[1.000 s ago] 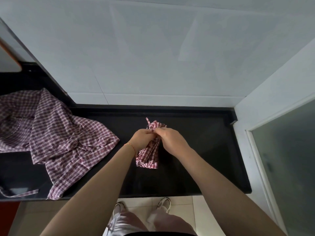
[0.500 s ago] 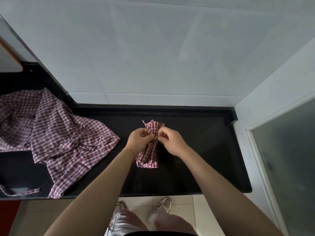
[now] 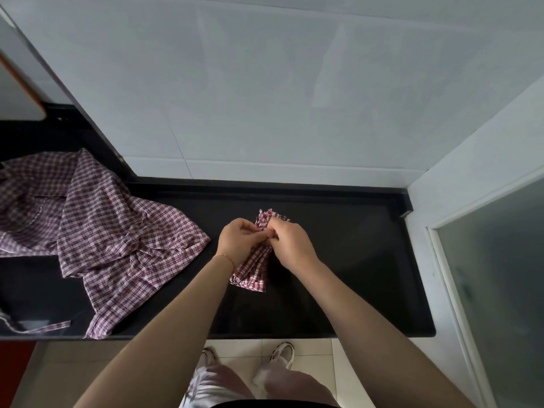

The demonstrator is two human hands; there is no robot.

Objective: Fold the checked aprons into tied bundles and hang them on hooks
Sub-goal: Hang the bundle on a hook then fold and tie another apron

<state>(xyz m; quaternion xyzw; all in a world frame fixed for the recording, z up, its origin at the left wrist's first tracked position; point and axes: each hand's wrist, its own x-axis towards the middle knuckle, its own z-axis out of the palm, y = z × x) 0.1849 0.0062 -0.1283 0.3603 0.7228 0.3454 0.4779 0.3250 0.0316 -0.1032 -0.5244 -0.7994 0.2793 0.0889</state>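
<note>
A small folded bundle of red-and-white checked apron (image 3: 252,273) lies on the black counter (image 3: 353,260) in the middle of the view. My left hand (image 3: 239,241) and my right hand (image 3: 290,242) meet over its upper part, and both pinch the cloth or its strap where the fingertips touch. The bundle's top end pokes out above my knuckles. Its lower end fans out below my wrists. A heap of loose checked aprons (image 3: 100,231) lies unfolded on the counter at the left.
A grey tiled wall (image 3: 265,98) rises behind the counter. A white wall and a frosted glass door (image 3: 497,275) close off the right side. A loose apron strap (image 3: 44,326) lies near the counter's front left edge. My shoes (image 3: 282,353) stand on the floor tiles below.
Both hands stayed over the bundle's upper part and worked the cloth there. They parted slightly half a second ago and are now pressed together again.
</note>
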